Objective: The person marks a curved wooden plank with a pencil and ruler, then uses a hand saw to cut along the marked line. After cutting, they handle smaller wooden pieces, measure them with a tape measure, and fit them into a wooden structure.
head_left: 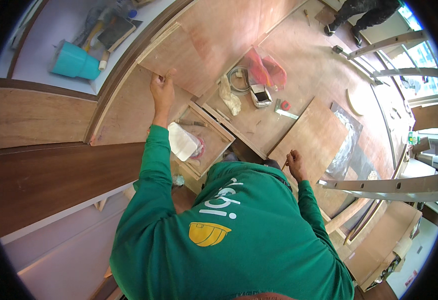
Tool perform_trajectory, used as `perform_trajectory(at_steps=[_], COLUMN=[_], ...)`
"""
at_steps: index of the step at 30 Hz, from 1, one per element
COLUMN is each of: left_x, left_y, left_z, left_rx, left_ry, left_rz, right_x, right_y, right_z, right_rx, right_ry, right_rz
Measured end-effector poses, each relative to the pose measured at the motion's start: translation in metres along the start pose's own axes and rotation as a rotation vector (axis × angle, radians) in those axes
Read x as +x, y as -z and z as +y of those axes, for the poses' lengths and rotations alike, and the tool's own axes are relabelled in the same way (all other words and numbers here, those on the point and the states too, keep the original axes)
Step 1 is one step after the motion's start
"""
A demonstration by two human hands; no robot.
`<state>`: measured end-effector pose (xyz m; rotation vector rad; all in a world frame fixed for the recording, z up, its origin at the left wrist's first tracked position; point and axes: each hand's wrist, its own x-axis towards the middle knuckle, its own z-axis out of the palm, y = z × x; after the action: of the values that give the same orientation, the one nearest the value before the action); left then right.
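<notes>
With my left arm stretched forward, my left hand [163, 94] grips the near edge of a plywood panel [176, 55], thumb on its face. The panel rests against a larger plywood surface, and the fingers behind it are partly hidden. My right hand [296, 166] is closed, low beside a loose plywood sheet [311, 132]; a thin dark thing seems to stick out of it, too small to name. Between my arms a shallow wooden tray [222, 131] holds a white plastic container [181, 142] and a wooden-handled tool [191, 122].
A red tape measure [285, 105] and a metal square [286, 113] lie on the floor near a coiled hose [239, 80] and pink plastic bag [266, 70]. A ladder [389, 185] stands at right. A turquoise tumbler [76, 61] lies on a shelf. Another person's legs [361, 17] show far right.
</notes>
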<state>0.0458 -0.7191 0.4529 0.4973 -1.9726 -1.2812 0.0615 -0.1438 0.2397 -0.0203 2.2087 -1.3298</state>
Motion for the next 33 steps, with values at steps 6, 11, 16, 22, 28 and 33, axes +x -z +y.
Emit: perform_trajectory(at_steps=[6, 11, 16, 22, 28, 33], left_x=[-0.004, -0.007, -0.005, 0.013, 0.021, 0.035], left_y=[-0.002, 0.002, -0.001, 0.013, 0.011, 0.018], left_z=[-0.039, -0.086, -0.106, -0.101, -0.074, -0.064], left_rx=[0.15, 0.125, 0.056, 0.321, 0.655, 1.005], left_ry=[0.11, 0.035, -0.024, -0.045, 0.094, 0.144], left_rz=[-0.058, 0.005, 0.027, 0.067, 0.102, -0.02], right_x=[-0.013, -0.022, -0.035, -0.045, -0.037, -0.033], right_y=[-0.001, 0.004, -0.004, -0.018, -0.033, -0.046], right_z=[0.013, 0.003, 0.006, 0.01, 0.012, 0.024], right_rx=[0.085, 0.124, 0.168, 0.177, 0.164, 0.259], right_ry=[-0.059, -0.072, -0.108, -0.127, -0.135, -0.136], right_rz=[0.052, 0.127, 0.16, 0.146, 0.157, 0.137])
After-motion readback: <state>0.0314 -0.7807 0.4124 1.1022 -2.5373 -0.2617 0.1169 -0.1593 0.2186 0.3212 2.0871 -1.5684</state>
